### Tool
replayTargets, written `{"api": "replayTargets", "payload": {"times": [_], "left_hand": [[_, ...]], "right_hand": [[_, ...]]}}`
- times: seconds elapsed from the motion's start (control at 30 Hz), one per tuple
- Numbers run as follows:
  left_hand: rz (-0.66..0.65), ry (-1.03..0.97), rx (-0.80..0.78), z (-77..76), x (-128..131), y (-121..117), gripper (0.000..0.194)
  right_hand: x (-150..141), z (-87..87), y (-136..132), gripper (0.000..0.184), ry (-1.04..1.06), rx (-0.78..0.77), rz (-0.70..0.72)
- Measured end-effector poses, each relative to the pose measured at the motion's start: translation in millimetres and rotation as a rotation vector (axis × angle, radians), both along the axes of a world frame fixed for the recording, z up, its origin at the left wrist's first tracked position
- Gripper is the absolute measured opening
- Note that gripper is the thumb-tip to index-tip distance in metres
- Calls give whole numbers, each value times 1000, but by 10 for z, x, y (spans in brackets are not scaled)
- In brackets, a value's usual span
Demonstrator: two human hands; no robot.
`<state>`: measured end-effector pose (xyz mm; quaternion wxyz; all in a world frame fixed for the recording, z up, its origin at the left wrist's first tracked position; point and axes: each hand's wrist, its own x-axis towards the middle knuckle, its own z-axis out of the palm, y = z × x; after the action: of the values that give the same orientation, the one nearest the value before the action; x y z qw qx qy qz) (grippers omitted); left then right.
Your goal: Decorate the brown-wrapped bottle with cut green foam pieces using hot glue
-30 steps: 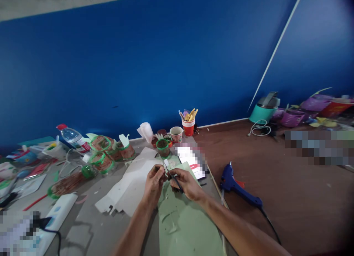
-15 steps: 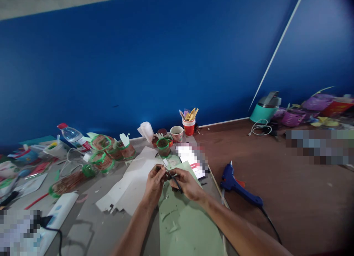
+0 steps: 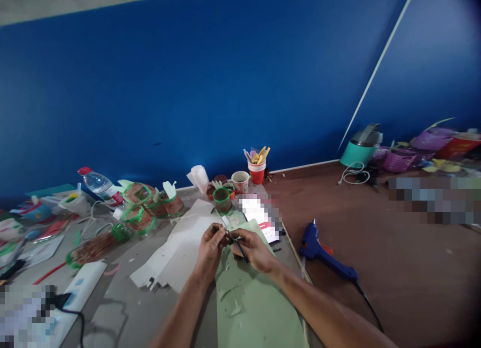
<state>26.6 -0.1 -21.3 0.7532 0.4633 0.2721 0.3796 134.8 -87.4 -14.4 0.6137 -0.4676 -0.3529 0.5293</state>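
Over a pale green sheet (image 3: 259, 303), my two hands meet close together. My right hand (image 3: 255, 247) is closed round scissors with black handles (image 3: 241, 251); their thin blades point up and away, beside my left fingers. My left hand (image 3: 210, 245) is pinched at the blades. A small white piece (image 3: 225, 220) shows just beyond the fingertips; whether the left fingers hold it or something else is hidden. Small pale scraps (image 3: 235, 309) lie on the green sheet below. Just past the hands stands a green-rimmed pot (image 3: 222, 200) with dark filling.
Torn white paper (image 3: 188, 237) lies left of my hands, a lit phone (image 3: 263, 220) ahead. A blue glue gun (image 3: 319, 252) rests on the brown tabletop to the right. Green-and-brown jars (image 3: 139, 219) and a water bottle (image 3: 100, 186) crowd the left. A red cup (image 3: 256, 173) holds tools.
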Motion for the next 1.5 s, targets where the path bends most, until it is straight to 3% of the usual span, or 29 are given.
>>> {"api": "replayTargets", "payload": {"times": [0.2,0.5,0.67,0.9,1.2,1.5], "left_hand": [[44,-1,-25,-19,-13,58,31],[4,-8,-26,-69,1,34,28],[48,-50,-54,-76,1,51,32],[2,-44,-137,-9,-12,62,33],[-46,26,-76,-30,28,29,28],[-9,-28,-129,6,28,39,31]], "right_hand": [[26,-61,25,35,58,12,-52],[93,-104,41,47,97,49,-119],[77,-98,42,46,85,43,-115],[75,-89,44,43,79,34,-127],[93,-22,67,37,95,82,-256],[64,-77,84,35,73,63,-207]]}}
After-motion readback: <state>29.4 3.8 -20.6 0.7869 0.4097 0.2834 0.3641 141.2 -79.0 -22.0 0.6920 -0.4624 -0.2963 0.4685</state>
